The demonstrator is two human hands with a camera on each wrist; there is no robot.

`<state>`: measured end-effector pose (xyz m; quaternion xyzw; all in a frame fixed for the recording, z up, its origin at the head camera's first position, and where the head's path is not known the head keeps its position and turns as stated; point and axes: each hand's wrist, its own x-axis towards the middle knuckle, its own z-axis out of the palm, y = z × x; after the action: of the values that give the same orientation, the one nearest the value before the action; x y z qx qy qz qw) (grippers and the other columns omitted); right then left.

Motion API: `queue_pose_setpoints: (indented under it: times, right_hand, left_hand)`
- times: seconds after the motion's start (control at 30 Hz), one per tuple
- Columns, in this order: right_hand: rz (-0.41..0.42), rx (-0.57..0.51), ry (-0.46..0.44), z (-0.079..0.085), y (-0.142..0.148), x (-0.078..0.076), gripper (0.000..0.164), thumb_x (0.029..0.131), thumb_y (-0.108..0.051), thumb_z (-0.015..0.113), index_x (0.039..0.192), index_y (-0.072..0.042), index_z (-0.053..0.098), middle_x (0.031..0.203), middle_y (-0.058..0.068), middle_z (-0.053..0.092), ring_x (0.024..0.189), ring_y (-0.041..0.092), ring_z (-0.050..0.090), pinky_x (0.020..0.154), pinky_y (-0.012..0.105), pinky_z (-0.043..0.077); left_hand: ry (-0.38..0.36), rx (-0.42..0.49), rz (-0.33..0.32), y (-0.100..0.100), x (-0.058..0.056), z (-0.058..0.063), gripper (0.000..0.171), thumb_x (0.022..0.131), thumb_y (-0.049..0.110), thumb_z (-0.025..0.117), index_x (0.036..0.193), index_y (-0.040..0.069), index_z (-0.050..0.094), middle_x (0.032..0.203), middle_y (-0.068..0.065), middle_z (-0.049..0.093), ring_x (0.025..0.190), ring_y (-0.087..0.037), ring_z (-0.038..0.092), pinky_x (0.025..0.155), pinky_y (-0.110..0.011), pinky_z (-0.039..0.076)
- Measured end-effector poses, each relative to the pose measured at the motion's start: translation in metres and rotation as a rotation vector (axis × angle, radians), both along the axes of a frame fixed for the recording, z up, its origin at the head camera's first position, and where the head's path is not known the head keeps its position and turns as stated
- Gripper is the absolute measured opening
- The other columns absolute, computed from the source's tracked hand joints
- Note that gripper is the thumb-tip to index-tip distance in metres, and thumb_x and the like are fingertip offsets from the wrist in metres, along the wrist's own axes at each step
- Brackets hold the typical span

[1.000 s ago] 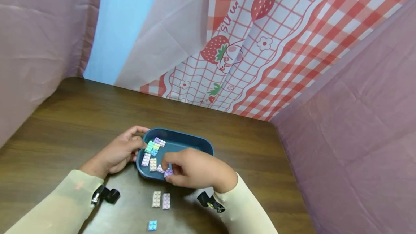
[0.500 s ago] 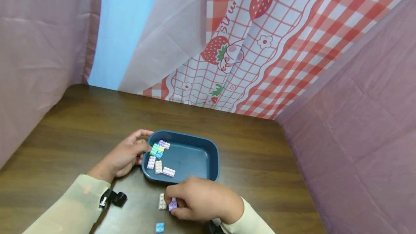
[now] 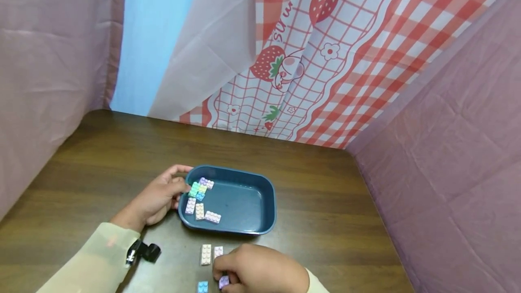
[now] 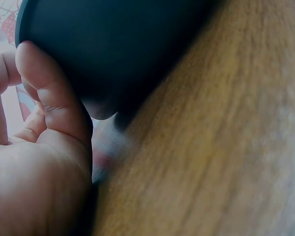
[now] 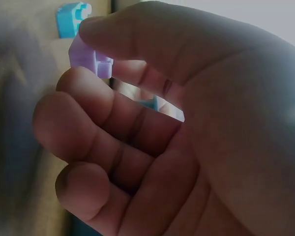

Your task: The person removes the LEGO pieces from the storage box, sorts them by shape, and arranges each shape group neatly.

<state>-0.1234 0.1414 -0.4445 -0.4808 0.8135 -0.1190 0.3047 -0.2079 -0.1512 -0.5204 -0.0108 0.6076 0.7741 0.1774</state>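
Observation:
My left hand (image 3: 163,191) grips the left end of a dark blue tray (image 3: 244,205), thumb at the rim and fingers along the outside. Its thumb lies against the tray wall (image 4: 118,44) in the left wrist view. Near the front of the table, my right hand (image 3: 260,268) pinches a small purple toy building brick (image 5: 83,56) between thumb and forefinger. Left of that brick lies a light blue brick (image 3: 202,287). Just beyond, a cream brick (image 3: 206,255) lies beside a pale lilac brick (image 3: 218,251), which the right hand partly covers.
Inside the tray, several bricks gather at the left: green (image 3: 194,189), lilac (image 3: 190,205), cream (image 3: 199,211) and a white-lilac one (image 3: 213,217). A strawberry-print cloth (image 3: 301,71) hangs behind the wooden table (image 3: 317,193), with a mauve curtain (image 3: 439,148) at right.
The right hand has carried the purple brick out of the tray, past the cream and lilac bricks, toward the front near the light blue brick. The left hand keeps its grip on the tray.

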Motion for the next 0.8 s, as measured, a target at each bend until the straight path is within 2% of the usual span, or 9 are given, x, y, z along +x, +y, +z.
queue_pose_setpoints:
  times: [0.1,0.33,0.57,0.8]
  right_hand:
    - [-0.018,0.017,-0.009,-0.004,0.002,0.002,0.005,0.104,-0.034,0.066,0.108,-0.033,0.064,0.077,-0.022,0.055,0.067,-0.009,0.05,0.059,0.01,0.044]
    - [-0.005,0.016,0.048,-0.014,0.002,0.005,0.006,0.103,-0.034,0.066,0.109,-0.034,0.065,0.077,-0.025,0.054,0.066,-0.011,0.048,0.057,0.008,0.041]
    - [-0.036,0.076,-0.025,-0.018,-0.002,0.003,0.011,0.104,-0.035,0.066,0.115,-0.035,0.065,0.081,-0.024,0.058,0.069,-0.008,0.052,0.061,0.011,0.046]
    - [-0.045,0.08,-0.046,-0.019,-0.002,0.003,0.009,0.104,-0.035,0.065,0.113,-0.035,0.065,0.082,-0.024,0.059,0.07,-0.009,0.054,0.062,0.011,0.047]
  left_hand:
    - [0.01,0.005,-0.002,0.0,0.0,-0.001,0.059,0.095,0.003,0.062,0.149,0.015,0.04,0.101,-0.011,0.059,0.072,-0.014,0.054,0.054,-0.023,0.051]
    - [0.025,-0.007,-0.016,-0.002,-0.001,-0.001,0.06,0.095,0.005,0.062,0.15,0.015,0.038,0.104,-0.014,0.06,0.073,-0.015,0.054,0.055,-0.024,0.051]
    - [0.022,-0.002,-0.021,-0.003,0.0,0.001,0.06,0.095,0.004,0.061,0.15,0.013,0.038,0.107,-0.017,0.06,0.074,-0.016,0.056,0.055,-0.025,0.052]
    - [0.006,-0.011,-0.017,-0.003,0.0,0.002,0.062,0.095,0.006,0.063,0.151,0.014,0.038,0.112,-0.018,0.061,0.076,-0.017,0.058,0.055,-0.025,0.053]
